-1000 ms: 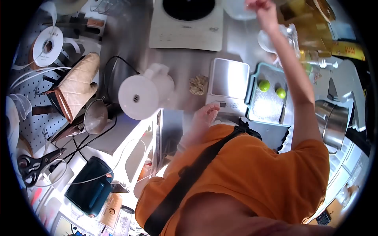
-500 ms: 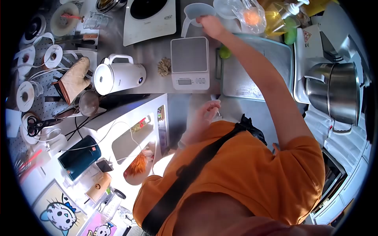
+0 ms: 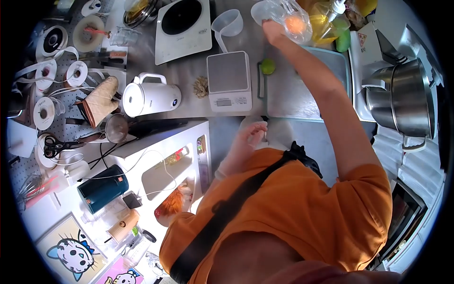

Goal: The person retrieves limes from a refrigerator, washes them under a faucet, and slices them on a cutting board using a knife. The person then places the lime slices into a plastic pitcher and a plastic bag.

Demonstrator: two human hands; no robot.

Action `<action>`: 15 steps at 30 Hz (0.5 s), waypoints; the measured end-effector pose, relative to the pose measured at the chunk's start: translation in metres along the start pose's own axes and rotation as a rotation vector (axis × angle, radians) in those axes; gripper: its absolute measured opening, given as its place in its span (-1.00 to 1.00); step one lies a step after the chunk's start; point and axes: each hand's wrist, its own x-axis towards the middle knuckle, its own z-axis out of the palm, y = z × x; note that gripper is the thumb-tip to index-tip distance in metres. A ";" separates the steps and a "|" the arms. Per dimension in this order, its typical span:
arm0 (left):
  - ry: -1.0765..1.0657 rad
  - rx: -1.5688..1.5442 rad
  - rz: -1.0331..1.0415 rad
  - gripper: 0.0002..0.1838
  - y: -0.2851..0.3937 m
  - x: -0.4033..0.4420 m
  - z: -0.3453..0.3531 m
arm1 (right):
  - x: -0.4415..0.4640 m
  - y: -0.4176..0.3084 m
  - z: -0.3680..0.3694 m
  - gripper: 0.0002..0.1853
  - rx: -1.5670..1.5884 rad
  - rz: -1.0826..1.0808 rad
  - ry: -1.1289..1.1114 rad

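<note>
Out at the back of the counter, my right hand [image 3: 275, 33] has its fingers closed at the near rim of a clear plastic bowl [image 3: 261, 11]. Just left of that bowl stands a translucent measuring cup [image 3: 231, 22], its long handle pointing toward the white kitchen scale [image 3: 229, 78]. Close to my body, my left hand [image 3: 251, 134] wears a clear glove and has loosely curled fingers; no object shows in it. A plastic bag with an orange item [image 3: 296, 24] touches the bowl's right side.
A glass-like tray [image 3: 288, 102] lies under my right forearm, a green lime [image 3: 268, 66] at its left edge. An induction cooker [image 3: 182, 33], white kettle [image 3: 149, 97] and pump bottle [image 3: 326, 27] stand around. Right is a steel pot [image 3: 402, 102].
My right hand has let go of the measuring cup and moved right to the clear bowl. The cup now stands on the counter. My left hand is nearly still.
</note>
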 end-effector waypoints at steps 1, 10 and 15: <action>-0.006 0.039 0.019 -0.74 -0.002 0.000 -0.004 | 0.001 0.006 0.003 -0.81 -0.048 -0.001 -0.076; 0.241 0.361 0.208 -0.78 0.006 0.065 -0.072 | -0.032 -0.035 -0.070 -0.74 0.837 0.097 0.090; 0.503 0.634 0.445 -0.57 0.045 0.189 -0.122 | -0.092 -0.030 -0.116 -0.75 0.858 0.070 0.163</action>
